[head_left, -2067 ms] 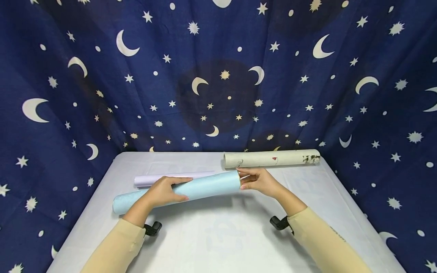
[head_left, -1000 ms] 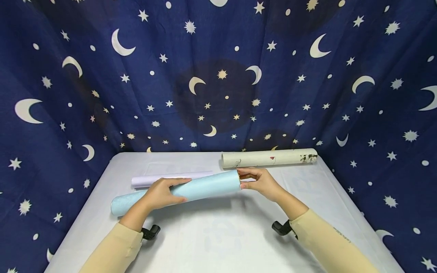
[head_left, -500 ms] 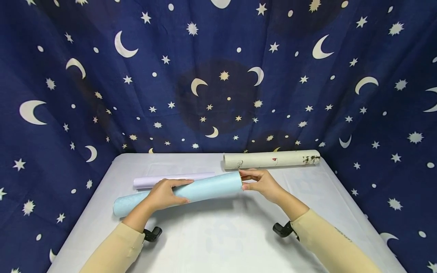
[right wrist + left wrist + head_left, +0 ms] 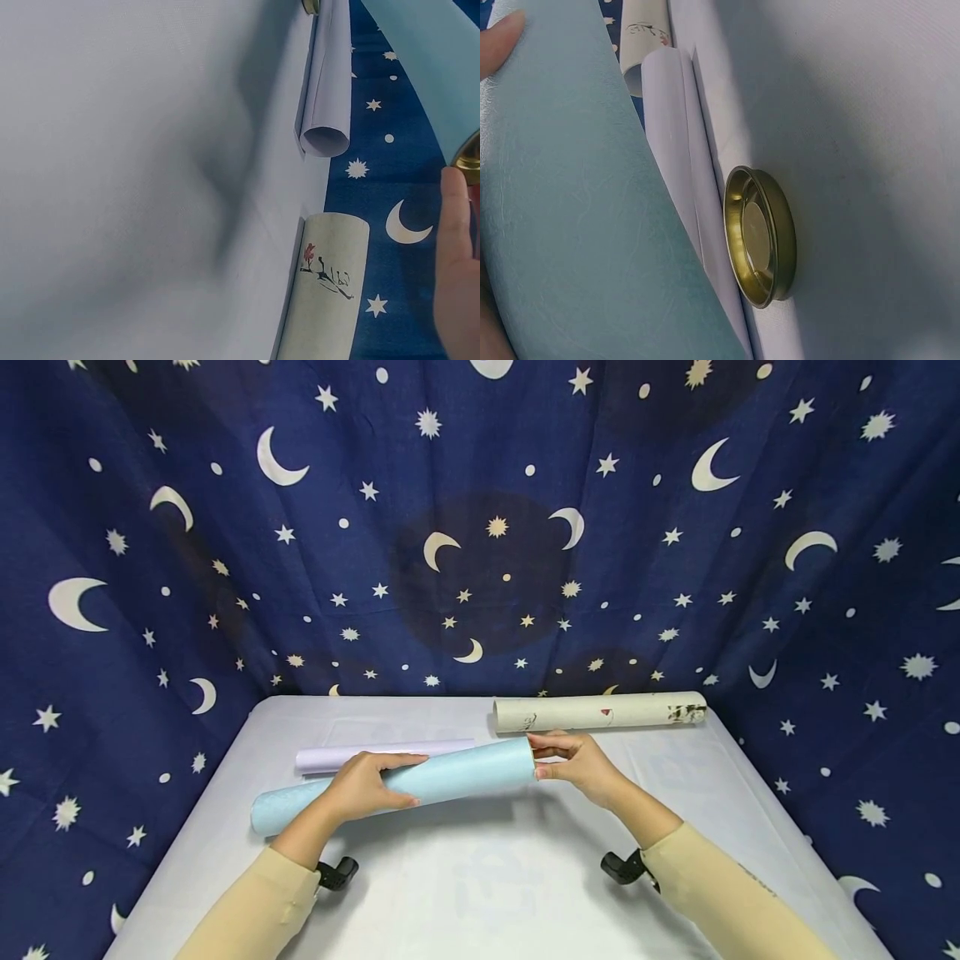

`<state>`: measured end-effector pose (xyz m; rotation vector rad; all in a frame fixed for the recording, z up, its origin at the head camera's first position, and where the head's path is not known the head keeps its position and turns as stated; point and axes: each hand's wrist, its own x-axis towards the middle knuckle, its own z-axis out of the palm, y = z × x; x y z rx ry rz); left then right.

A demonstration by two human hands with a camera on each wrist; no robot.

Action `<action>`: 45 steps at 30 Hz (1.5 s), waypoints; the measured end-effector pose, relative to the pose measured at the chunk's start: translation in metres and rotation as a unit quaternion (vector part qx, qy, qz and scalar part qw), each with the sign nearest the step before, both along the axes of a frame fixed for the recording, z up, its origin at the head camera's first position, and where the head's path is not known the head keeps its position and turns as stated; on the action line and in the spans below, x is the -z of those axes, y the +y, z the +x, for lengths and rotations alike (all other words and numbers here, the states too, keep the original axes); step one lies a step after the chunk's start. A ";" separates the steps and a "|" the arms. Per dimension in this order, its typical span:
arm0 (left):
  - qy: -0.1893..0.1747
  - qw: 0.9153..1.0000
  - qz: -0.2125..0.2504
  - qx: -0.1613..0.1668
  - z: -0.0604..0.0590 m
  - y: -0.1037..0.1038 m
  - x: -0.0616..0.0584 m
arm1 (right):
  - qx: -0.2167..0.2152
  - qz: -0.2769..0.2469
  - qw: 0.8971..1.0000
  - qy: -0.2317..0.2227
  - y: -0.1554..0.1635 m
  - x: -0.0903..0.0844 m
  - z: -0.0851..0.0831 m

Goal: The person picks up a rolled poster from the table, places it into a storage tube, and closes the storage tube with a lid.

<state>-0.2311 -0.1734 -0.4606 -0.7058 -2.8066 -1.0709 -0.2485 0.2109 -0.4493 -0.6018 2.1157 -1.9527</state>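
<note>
A long light blue cardboard tube [image 4: 472, 768] is held above the table, its right end raised. Around its middle, my left hand [image 4: 367, 787] grips it with the thumb on the near side and the fingers on the far side. My right hand [image 4: 577, 764] is at the raised end, thumb and fingertips spread across the rim and pinching a gold metal cap [image 4: 469, 159] set in that end. In the left wrist view, another gold metal cap [image 4: 761, 236] lies on the table beside a pale lilac paper roll [image 4: 671, 127]; the tube hides it from the head view.
A cream paper roll with ink drawings [image 4: 600, 712] lies at the back right of the white-covered table [image 4: 487, 885]. Behind the blue tube is the lilac roll. A dark blue curtain [image 4: 480, 527] with moons and stars encloses the back and sides.
Both hands keep the same hold on the blue tube. The head view shifts slightly; little else differs.
</note>
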 end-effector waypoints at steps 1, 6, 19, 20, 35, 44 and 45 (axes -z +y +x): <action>-0.001 1.000 0.001 -0.001 0.000 0.000 0.000 | 0.001 0.001 1.000 0.001 0.000 0.000 0.000; -0.006 1.000 0.006 -0.001 0.000 0.001 0.001 | 0.007 0.005 1.000 0.004 0.001 0.002 -0.001; -0.016 1.000 0.005 0.000 -0.004 0.001 0.005 | 0.004 0.007 1.000 0.012 0.002 0.009 -0.001; -0.018 1.000 0.004 0.000 -0.004 0.000 0.005 | 0.004 0.008 1.000 0.011 0.002 0.010 -0.001; -0.039 0.999 0.004 0.014 0.000 -0.006 0.000 | -0.004 0.016 1.000 0.020 -0.002 0.010 0.006; -0.022 0.999 -0.017 0.033 0.004 -0.013 -0.001 | -0.011 0.014 1.000 0.019 -0.009 0.008 0.015; -0.021 0.999 -0.019 0.035 0.004 -0.014 -0.001 | -0.011 0.016 1.000 0.021 -0.009 0.008 0.015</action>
